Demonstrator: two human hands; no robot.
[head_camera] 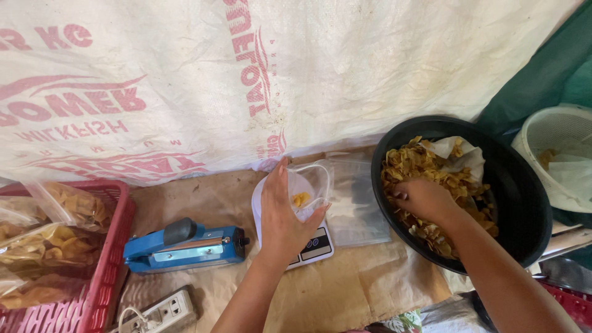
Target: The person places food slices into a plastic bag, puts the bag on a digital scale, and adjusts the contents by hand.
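My left hand (283, 213) grips the rim of a clear plastic bag (311, 188) that stands open on a small white scale (308, 243); a few yellow chips lie inside the bag. My right hand (425, 200) reaches into a big black basin (524, 197), fingers buried in a heap of golden fried chips (419, 166). White paper (459, 154) lies on the chips at the far side of the basin. A stack of empty clear bags (361, 213) lies flat between the scale and the basin.
A blue heat sealer (185, 246) sits left of the scale, a white power strip (166, 308) in front of it. A red basket (108, 271) at left holds filled chip bags (49, 240). A white colander (558, 154) stands at right. A printed sack (246, 74) hangs behind.
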